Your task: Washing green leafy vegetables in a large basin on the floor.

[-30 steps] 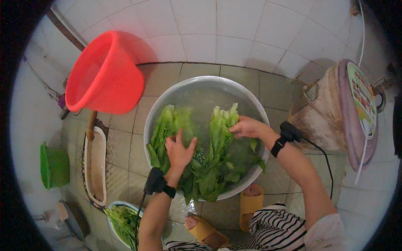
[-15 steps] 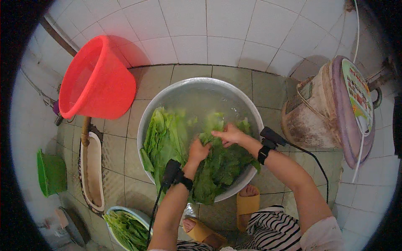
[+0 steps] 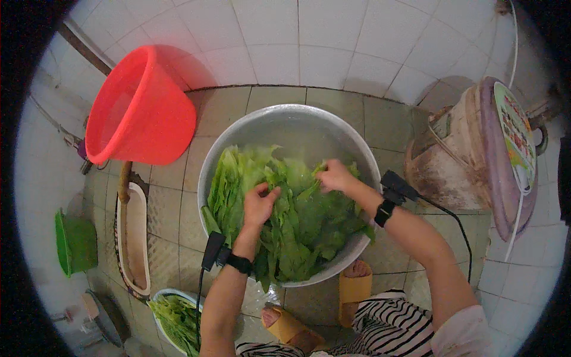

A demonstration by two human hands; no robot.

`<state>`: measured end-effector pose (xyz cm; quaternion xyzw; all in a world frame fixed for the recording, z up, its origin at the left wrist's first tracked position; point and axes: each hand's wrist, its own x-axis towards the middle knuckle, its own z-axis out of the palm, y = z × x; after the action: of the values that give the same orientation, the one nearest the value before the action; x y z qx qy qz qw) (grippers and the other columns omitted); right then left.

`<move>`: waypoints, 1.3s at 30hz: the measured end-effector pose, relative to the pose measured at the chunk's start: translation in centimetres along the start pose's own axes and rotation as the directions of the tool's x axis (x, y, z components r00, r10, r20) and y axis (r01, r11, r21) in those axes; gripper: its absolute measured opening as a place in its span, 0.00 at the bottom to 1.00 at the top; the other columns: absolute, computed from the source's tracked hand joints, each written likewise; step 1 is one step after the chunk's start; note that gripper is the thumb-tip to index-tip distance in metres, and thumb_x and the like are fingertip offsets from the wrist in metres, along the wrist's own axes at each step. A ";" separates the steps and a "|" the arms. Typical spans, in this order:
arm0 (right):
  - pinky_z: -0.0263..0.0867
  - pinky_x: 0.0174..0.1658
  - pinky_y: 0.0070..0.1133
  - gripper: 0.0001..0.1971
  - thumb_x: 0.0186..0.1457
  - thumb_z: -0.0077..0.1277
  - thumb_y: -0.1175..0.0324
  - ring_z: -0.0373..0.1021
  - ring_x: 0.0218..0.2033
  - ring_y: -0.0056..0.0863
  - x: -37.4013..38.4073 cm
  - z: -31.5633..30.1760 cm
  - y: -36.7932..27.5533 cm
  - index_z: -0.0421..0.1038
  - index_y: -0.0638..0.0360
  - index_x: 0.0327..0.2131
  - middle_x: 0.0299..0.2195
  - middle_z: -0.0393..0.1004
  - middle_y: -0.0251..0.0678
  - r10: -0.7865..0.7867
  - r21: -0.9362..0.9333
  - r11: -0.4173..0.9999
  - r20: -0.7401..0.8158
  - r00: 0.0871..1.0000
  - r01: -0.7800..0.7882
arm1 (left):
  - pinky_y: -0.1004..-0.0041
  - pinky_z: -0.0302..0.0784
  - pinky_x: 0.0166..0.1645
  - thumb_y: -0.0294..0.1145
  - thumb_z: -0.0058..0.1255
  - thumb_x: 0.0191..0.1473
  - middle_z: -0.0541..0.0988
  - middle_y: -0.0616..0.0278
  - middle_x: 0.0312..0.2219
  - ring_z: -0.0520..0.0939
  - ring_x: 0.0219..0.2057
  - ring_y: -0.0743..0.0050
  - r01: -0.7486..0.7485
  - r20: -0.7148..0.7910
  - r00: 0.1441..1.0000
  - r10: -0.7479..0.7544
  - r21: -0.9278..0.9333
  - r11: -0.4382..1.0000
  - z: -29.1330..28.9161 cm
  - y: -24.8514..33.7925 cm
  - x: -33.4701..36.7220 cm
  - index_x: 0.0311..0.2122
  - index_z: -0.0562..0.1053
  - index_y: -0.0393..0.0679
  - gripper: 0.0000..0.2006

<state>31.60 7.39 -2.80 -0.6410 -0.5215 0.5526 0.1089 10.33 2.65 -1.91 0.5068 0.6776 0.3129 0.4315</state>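
A wide round metal basin (image 3: 215, 156) stands on the floor before me with cloudy water in it. Long leafy greens (image 3: 285, 220) fill its near half, some hanging over the near rim. My left hand (image 3: 260, 204) is above the leaves at the left, its fingers bent and the thumb apart, with nothing visible between them. Farther right, my right hand (image 3: 334, 177) has its fingers closed on the edge of a green leaf. Its fingertips are partly hidden among the leaves. Both wrists carry black straps with small cabled devices.
A red bucket (image 3: 166, 122) stands at the far left, near a squat toilet (image 3: 140, 238) and a green bin (image 3: 77, 244). More greens lie in a pale blue-rimmed basin (image 3: 172, 291) at the lower left. A stained lidded bucket (image 3: 446, 163) is on the right. My feet wear yellow slippers (image 3: 357, 285).
My hands have moved apart, the left toward the left and the right slightly right. The greens between them are spread out more, and my left fingers have opened.
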 end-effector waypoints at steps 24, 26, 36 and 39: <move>0.61 0.34 0.34 0.07 0.36 0.42 0.74 0.67 0.28 0.46 7.0 2.8 12.1 0.67 0.67 0.15 0.22 0.68 0.53 -0.405 -0.726 0.601 0.083 0.910 0.334 | 0.58 0.69 0.31 0.39 0.44 0.44 0.72 0.46 0.28 0.73 0.28 0.47 -0.162 0.288 0.956 -0.059 0.683 0.713 6.5 -2.0 3.2 0.32 0.67 0.36 0.15; 0.62 0.33 0.30 0.10 0.38 0.41 0.71 0.67 0.31 0.43 2.1 6.4 1.0 0.69 0.67 0.24 0.26 0.69 0.52 -0.189 -0.478 0.863 -0.009 0.982 0.162 | 0.61 0.69 0.32 0.38 0.46 0.42 0.73 0.47 0.28 0.75 0.27 0.50 -0.247 0.273 0.954 0.122 0.488 0.837 2.7 -7.6 2.8 0.31 0.69 0.36 0.15; 0.59 0.40 0.28 0.27 0.47 0.41 0.56 0.65 0.37 0.39 -3.5 3.9 -1.8 0.56 0.70 0.44 0.33 0.68 0.50 -0.030 0.132 0.989 -0.309 0.951 0.074 | 0.76 0.70 0.32 0.26 0.55 0.33 0.76 0.56 0.21 0.77 0.25 0.72 -0.077 0.050 0.996 0.075 0.044 0.996 2.8 4.2 -2.0 0.28 0.71 0.35 0.11; 0.60 0.39 0.29 0.27 0.47 0.42 0.53 0.66 0.35 0.41 -4.1 3.3 -1.6 0.57 0.69 0.43 0.30 0.68 0.51 -0.279 -0.031 0.954 -0.447 0.850 0.297 | 0.76 0.70 0.32 0.25 0.53 0.34 0.76 0.56 0.21 0.76 0.24 0.73 -0.209 0.108 0.968 0.227 -0.156 0.965 4.0 5.0 -2.2 0.28 0.71 0.35 0.10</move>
<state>28.66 3.47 -0.38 -0.6628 -0.5616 0.3784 0.3195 16.29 1.98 1.22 0.5647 0.5651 0.3741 0.4709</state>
